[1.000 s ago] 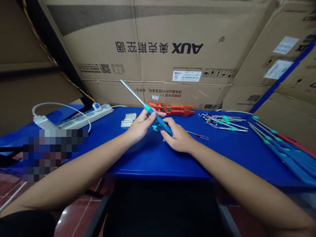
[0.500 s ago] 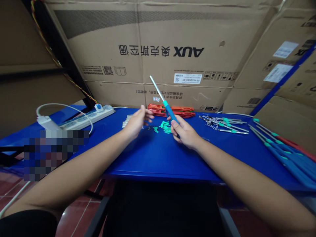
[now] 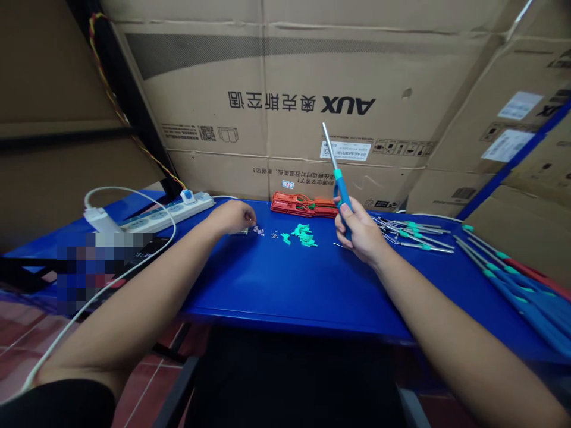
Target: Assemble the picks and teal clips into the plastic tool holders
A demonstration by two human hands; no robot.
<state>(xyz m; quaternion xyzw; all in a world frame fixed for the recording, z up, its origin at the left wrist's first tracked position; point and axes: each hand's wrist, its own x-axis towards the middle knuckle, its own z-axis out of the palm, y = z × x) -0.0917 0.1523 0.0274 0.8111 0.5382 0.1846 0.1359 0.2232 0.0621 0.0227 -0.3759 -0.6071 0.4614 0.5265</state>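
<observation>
One blue-handled screwdriver stands tip-up in R hand, grip closed round the handle, shaft tilted twd L, forearm angled up off the blue tabletop. L hand lies low, palm down, by tiny metal bits; can't tell if its grip holds anything. Green plastic pieces sit betw. hands, red plastic clips behind.
</observation>
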